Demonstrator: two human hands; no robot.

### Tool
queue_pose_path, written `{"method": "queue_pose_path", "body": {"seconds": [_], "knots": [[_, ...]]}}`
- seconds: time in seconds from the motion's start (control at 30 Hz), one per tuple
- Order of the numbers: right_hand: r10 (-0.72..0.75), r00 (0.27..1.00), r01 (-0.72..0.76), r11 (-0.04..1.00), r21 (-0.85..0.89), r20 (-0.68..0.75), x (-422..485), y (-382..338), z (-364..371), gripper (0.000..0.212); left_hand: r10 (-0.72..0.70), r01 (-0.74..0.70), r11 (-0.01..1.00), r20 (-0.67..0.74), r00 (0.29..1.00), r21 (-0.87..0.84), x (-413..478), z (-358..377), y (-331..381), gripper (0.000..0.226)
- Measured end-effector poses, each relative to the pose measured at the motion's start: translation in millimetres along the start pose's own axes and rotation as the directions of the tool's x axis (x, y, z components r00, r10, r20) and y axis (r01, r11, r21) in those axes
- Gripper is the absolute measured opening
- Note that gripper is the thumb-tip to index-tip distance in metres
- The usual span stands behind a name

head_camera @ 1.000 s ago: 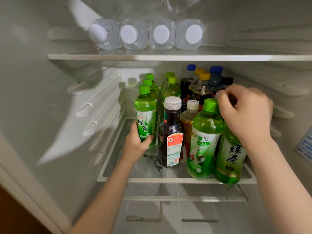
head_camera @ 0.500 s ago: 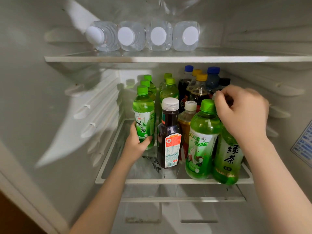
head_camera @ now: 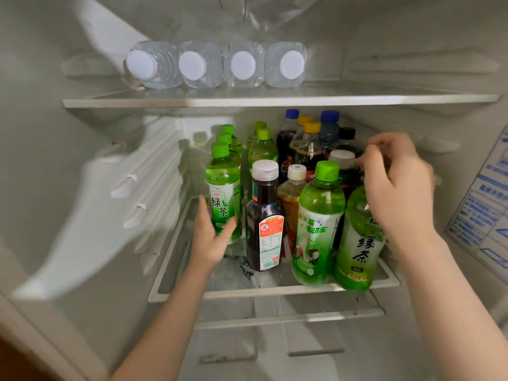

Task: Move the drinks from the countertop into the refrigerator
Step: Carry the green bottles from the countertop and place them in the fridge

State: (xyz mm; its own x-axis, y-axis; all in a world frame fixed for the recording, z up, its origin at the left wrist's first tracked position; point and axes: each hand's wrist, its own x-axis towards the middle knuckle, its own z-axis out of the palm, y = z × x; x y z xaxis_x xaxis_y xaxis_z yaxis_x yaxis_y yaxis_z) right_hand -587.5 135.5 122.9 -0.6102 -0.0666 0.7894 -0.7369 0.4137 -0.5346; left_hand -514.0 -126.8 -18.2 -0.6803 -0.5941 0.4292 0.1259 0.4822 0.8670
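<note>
Inside the refrigerator, the lower glass shelf [head_camera: 275,291] holds several drink bottles. My left hand [head_camera: 210,239] cups the base of a small green tea bottle [head_camera: 223,188] at the left; its fingers stand straight beside the bottle and the thumb touches the front. My right hand [head_camera: 398,182] hovers with loosely curled fingers over the neck of a large green tea bottle [head_camera: 357,243] at the front right and hides its cap. Between them stand a dark bottle with a white cap [head_camera: 264,215], an orange drink [head_camera: 291,193] and a green-capped bottle [head_camera: 319,221].
Behind the front row stand more green tea bottles [head_camera: 262,149] and cola bottles with blue and yellow caps [head_camera: 310,138]. Several water bottles [head_camera: 217,64] lie on the upper shelf [head_camera: 275,100]. The refrigerator walls close in left and right, with a label sticker [head_camera: 483,210] on the right wall.
My left hand has loosened from its grip round the small green tea bottle. My right hand has lifted up and to the right off the large bottle's cap, uncovering a white-capped dark bottle behind.
</note>
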Motion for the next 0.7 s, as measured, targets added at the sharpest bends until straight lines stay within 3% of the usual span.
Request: {"method": "queue_pose_path", "body": {"seconds": [0.07,0.17,0.3,0.5,0.6,0.7], "knots": [[0.019,0.999,-0.018,1.0,-0.024,0.036,-4,1,-1,0.022,-0.039,0.046,0.998,-0.165,0.986,0.044,-4,0,3,0.077],[0.063,0.998,-0.063,0.997,0.041,-0.01,-8,-2,-2,0.014,0.079,-0.093,0.995,-0.389,0.918,-0.018,-19,-1,16,0.07],[0.068,0.992,-0.064,0.997,0.042,-0.109,-17,-7,-8,0.006,0.244,-0.294,0.955,-0.468,0.849,-0.037,-52,2,26,0.054],[0.093,0.989,-0.086,0.994,0.064,-0.114,-32,-19,-21,0.005,0.324,-0.375,0.916,-0.289,0.901,-0.142,-89,5,55,0.035],[0.103,0.99,-0.093,0.991,0.095,-0.101,-40,-28,-27,0.008,0.346,-0.354,0.916,-0.074,0.935,-0.188,-99,7,80,0.031],[0.124,0.987,-0.109,0.984,0.142,-0.099,-48,-37,-32,0.008,0.292,-0.246,0.941,0.196,0.936,-0.231,-112,9,97,0.032]]}}
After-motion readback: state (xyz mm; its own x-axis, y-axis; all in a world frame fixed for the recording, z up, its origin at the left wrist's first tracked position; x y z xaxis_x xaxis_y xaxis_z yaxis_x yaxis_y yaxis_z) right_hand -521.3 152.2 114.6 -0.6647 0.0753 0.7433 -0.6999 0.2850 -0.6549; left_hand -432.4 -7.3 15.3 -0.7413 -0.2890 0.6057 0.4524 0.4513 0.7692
